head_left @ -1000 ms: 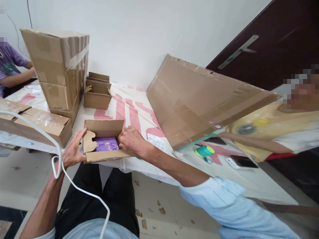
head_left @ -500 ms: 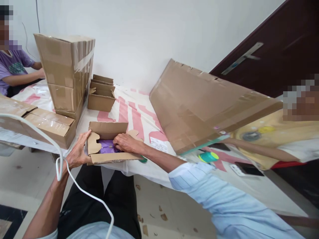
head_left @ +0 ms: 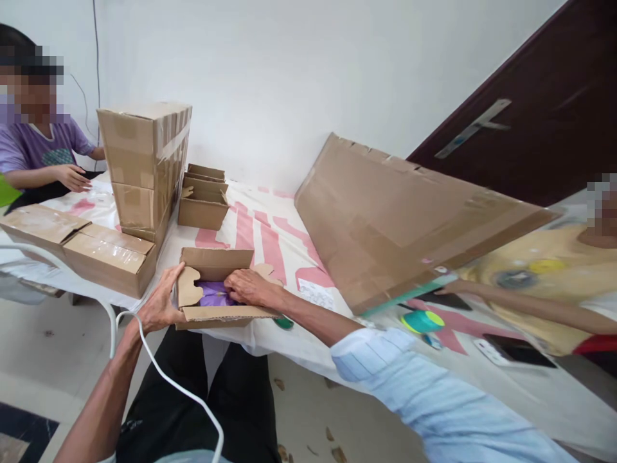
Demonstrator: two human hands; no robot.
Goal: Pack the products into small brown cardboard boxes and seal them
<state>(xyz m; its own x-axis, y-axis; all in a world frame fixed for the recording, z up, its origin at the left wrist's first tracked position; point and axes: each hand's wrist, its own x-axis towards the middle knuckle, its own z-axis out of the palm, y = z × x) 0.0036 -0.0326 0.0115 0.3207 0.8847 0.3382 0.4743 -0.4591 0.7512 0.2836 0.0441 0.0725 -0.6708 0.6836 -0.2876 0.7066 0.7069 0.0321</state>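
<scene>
An open cardboard box (head_left: 219, 314) sits at the near edge of the cloth-covered table, its flaps spread. My left hand (head_left: 162, 302) grips the box's left side, thumb toward the front and fingers along the back. Inside the box lies a shiny purple packet (head_left: 214, 294). My right hand (head_left: 250, 287) reaches in from the right with curled fingers pressed on the packet; the fingertips are partly hidden. Just right of the box, a small green object (head_left: 284, 323) is partly covered by my right forearm.
Tall taped cartons (head_left: 132, 154), long closed boxes (head_left: 110, 260) and small open boxes (head_left: 202, 209) stand to the left. A large cardboard panel (head_left: 385, 225) leans at right, near a teal tape roll (head_left: 423, 321) and a phone (head_left: 520, 350). Co-workers sit at both sides. A white cable (head_left: 178, 379) crosses in front.
The view has tilted, so everything sits lower and slightly right. My hands stay at the box, the right still on the purple packet. The left co-worker's hand now shows over the table.
</scene>
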